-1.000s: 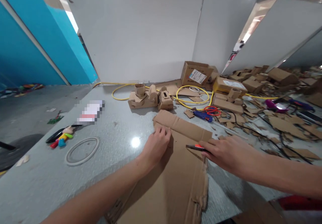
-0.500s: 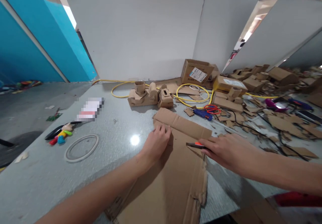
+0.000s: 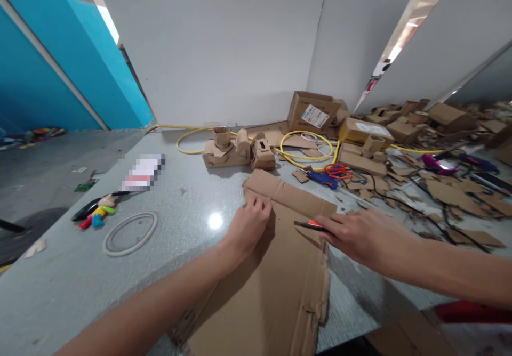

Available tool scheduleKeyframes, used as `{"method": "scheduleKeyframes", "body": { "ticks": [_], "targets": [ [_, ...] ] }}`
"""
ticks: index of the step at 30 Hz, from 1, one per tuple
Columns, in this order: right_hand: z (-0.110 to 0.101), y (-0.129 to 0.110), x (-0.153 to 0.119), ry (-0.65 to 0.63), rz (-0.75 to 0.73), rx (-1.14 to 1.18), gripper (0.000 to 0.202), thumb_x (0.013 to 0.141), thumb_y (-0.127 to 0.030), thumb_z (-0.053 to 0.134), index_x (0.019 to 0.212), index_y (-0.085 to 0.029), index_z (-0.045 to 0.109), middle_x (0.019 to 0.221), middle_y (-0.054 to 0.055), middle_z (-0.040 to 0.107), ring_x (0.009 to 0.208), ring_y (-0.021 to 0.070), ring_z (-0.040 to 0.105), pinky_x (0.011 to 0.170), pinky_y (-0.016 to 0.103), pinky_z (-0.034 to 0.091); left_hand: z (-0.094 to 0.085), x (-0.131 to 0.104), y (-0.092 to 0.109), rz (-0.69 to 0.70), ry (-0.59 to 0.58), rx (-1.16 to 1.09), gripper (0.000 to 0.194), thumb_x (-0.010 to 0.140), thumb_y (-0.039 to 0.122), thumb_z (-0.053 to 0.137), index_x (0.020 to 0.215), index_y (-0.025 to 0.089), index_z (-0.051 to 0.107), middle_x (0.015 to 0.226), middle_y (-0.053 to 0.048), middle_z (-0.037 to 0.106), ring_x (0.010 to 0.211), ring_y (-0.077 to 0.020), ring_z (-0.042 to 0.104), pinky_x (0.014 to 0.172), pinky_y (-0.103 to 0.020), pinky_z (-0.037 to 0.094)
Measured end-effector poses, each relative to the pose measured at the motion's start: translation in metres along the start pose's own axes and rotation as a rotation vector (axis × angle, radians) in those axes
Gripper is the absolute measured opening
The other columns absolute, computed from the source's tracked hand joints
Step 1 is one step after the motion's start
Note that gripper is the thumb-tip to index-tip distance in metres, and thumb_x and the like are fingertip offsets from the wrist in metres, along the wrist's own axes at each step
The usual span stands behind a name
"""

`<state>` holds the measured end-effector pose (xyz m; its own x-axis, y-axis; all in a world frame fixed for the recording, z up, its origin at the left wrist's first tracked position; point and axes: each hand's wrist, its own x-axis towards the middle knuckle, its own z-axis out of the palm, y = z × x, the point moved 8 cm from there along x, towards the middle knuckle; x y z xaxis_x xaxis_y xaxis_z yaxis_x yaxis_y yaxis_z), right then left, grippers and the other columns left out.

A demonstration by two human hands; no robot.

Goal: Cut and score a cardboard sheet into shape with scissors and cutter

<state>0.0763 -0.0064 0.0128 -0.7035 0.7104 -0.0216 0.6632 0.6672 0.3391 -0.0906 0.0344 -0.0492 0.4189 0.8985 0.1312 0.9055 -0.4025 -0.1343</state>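
Observation:
A long sheet of corrugated cardboard [image 3: 276, 286] lies on the table, with a creased flap at its far end and a ragged right edge. My left hand [image 3: 252, 223] has its fingers curled and pressed onto the sheet's left side, just below the crease. Closed around a utility knife [image 3: 306, 224] with an orange-red part, my right hand [image 3: 356, 239] is at the sheet's right side. The knife's tip points left, over the cardboard and just below the crease. Whether the blade touches the surface I cannot tell.
Cardboard models [image 3: 228, 151] stand behind the sheet, near a yellow hose [image 3: 304, 163] and a blue glue gun [image 3: 323, 179]. Cardboard scraps [image 3: 452, 193] and black cables cover the right side. At left lie a white ring [image 3: 131, 233] and a colourful toy figure [image 3: 98, 213].
My right hand and the knife have shifted very slightly, with the knife tip a little higher and further left. My left hand keeps its place on the cardboard.

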Motion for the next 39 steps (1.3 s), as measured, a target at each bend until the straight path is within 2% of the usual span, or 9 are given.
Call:
{"method": "scheduleKeyframes", "body": {
  "ticks": [6, 11, 17, 23, 29, 37, 39],
  "targets": [
    [0.002, -0.002, 0.003, -0.034, -0.016, 0.030, 0.027, 0.101, -0.028, 0.053, 0.123, -0.024, 0.068, 0.085, 0.001, 0.078, 0.056, 0.0169, 0.068, 0.048, 0.032, 0.010, 0.000, 0.000, 0.000, 0.002, 0.008, 0.010, 0.040, 0.095, 0.003, 0.052, 0.134, 0.010, 0.054, 0.114, -0.016, 0.065, 0.106, -0.0270, 0.063, 0.069, -0.031, 0.060],
    [0.002, -0.001, 0.002, -0.018, -0.009, 0.035, 0.027, 0.101, -0.029, 0.053, 0.123, -0.024, 0.067, 0.078, 0.000, 0.076, 0.055, 0.0173, 0.067, 0.048, 0.033, 0.009, -0.001, -0.001, 0.000, 0.001, 0.008, -0.001, 0.038, 0.094, 0.002, 0.051, 0.131, 0.010, 0.056, 0.113, -0.015, 0.065, 0.105, -0.0271, 0.063, 0.070, -0.032, 0.059],
    [0.001, -0.001, 0.002, -0.022, -0.010, 0.027, 0.026, 0.101, -0.031, 0.052, 0.120, -0.024, 0.069, 0.079, 0.001, 0.076, 0.053, 0.0164, 0.066, 0.048, 0.032, 0.010, 0.000, -0.002, 0.000, -0.001, 0.010, -0.009, 0.041, 0.093, 0.001, 0.050, 0.133, 0.009, 0.056, 0.113, -0.015, 0.065, 0.105, -0.0278, 0.064, 0.070, -0.033, 0.060],
    [-0.003, -0.003, 0.003, 0.001, -0.028, 0.076, 0.024, 0.102, -0.030, 0.051, 0.116, -0.023, 0.070, 0.077, 0.001, 0.076, 0.052, 0.0142, 0.065, 0.047, 0.028, 0.019, 0.001, -0.001, 0.000, 0.001, 0.013, 0.002, 0.047, 0.094, 0.002, 0.051, 0.140, 0.008, 0.052, 0.116, -0.017, 0.064, 0.106, -0.0284, 0.063, 0.070, -0.035, 0.061],
    [-0.002, -0.003, 0.005, -0.060, -0.014, 0.079, 0.023, 0.101, -0.029, 0.054, 0.115, -0.024, 0.071, 0.084, 0.002, 0.078, 0.059, 0.0185, 0.070, 0.047, 0.027, 0.022, -0.001, -0.001, 0.000, 0.001, 0.005, 0.001, 0.044, 0.094, 0.001, 0.050, 0.137, 0.009, 0.054, 0.113, -0.016, 0.065, 0.105, -0.0273, 0.064, 0.070, -0.033, 0.060],
    [0.001, -0.012, 0.018, -0.140, -0.055, 0.065, 0.015, 0.096, -0.020, 0.058, 0.101, -0.021, 0.072, 0.073, 0.004, 0.076, 0.055, 0.0184, 0.068, 0.045, 0.027, 0.021, -0.001, -0.002, 0.003, 0.001, -0.001, 0.027, 0.045, 0.097, 0.003, 0.047, 0.141, 0.007, 0.050, 0.119, -0.018, 0.064, 0.108, -0.0274, 0.064, 0.070, -0.033, 0.060],
    [-0.003, -0.011, 0.018, -0.085, -0.056, 0.062, 0.013, 0.096, -0.021, 0.059, 0.100, -0.022, 0.072, 0.071, 0.002, 0.075, 0.053, 0.0170, 0.066, 0.046, 0.026, 0.021, -0.001, -0.002, 0.004, 0.002, -0.004, 0.031, 0.044, 0.097, 0.003, 0.046, 0.141, 0.007, 0.051, 0.118, -0.018, 0.064, 0.108, -0.0272, 0.064, 0.071, -0.033, 0.060]
  ]
}}
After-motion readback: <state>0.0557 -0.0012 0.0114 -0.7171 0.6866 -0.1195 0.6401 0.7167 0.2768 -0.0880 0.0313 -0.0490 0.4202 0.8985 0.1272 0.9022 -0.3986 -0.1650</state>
